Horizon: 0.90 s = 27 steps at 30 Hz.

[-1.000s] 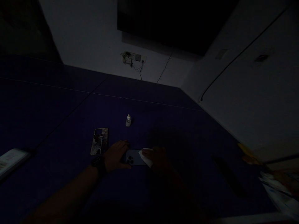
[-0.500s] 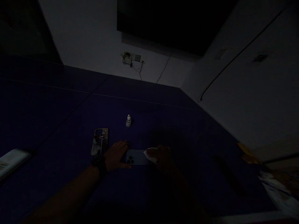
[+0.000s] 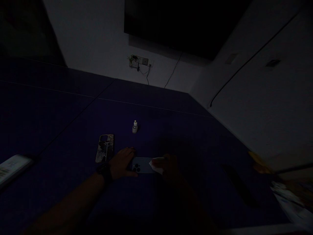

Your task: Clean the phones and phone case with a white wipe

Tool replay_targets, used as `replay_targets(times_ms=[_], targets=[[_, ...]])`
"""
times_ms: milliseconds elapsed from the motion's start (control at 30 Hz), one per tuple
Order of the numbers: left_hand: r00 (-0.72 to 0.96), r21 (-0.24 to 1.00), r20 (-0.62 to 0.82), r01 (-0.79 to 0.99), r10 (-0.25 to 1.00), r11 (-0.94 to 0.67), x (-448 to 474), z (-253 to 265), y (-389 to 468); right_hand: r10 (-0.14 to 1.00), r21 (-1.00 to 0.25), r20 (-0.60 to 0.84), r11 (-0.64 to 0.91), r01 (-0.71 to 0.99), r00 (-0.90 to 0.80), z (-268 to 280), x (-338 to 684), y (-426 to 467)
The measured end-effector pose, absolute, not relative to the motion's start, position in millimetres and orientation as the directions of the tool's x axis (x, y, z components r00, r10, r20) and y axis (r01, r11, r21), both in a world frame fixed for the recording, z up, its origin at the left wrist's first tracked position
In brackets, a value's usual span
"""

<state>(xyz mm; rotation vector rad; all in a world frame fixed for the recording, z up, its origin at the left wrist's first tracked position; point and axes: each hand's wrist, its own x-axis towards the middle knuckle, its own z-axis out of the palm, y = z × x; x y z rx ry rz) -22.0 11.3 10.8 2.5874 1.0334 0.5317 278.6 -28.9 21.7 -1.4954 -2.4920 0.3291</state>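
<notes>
Head view, phone: it lies back up on the dark blue surface [image 3: 117, 130]; the phone [image 3: 144, 161] is in the near middle, its long side running left to right, with the camera lenses [image 3: 136, 167] at its left end.
Left hand: the left hand [image 3: 121, 162], a watch [image 3: 105, 171] on its wrist, rests at the phone's left end with thumb and fingers spread wide, the thumb by the near edge and the fingers toward the far one. It has not closed around the phone; how firmly it presses is too dark to tell.
Right hand: the right hand [image 3: 170, 165] is closed, fingers bunched on a folded white cloth [image 3: 156, 167], or perhaps a tissue, over the phone's right part.
Phone case: the patterned phone case [image 3: 105, 148] lies apart from the phone, just to the left of the left hand.
Bottle: a small bottle [image 3: 135, 128] with a white top stands upright on the far side of the phone, well within reach.
Wiping: the step in hand appears to be rubbing the phone's back, the left hand bracing it.
Next stroke: this would call for light, flat pressure along the back, the left end held steady, and care around the raised lenses.
</notes>
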Motion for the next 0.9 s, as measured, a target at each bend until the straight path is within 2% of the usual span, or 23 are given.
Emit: replay_targets(times_ms=[267, 500, 733, 900], targets=[[0.672, 0.404, 0.231, 0.591, 0.703, -0.698, -21.7, 12.1, 10.7, 0.878, -0.276, 0.114, 0.478, 0.834, -0.465, 20.2, 281.2, -29.6], [0.668, 0.405, 0.235, 0.593, 0.706, -0.696, -21.5, 9.8, 10.5, 0.797, -0.268, 0.156, 0.603, 0.751, -0.584, 11.0, 276.2, -33.2], [0.683, 0.395, 0.229, 0.586, 0.693, -0.708, -22.4, 11.5, 10.7, 0.865, -0.229, 0.162, 0.501, 0.835, -0.475, 18.3, 286.3, -29.2], [0.679, 0.396, 0.238, 0.585, 0.694, -0.708, -22.6, 10.7, 11.0, 0.793, -0.258, 0.155, 0.608, 0.751, -0.589, 20.9, 278.6, -38.1]])
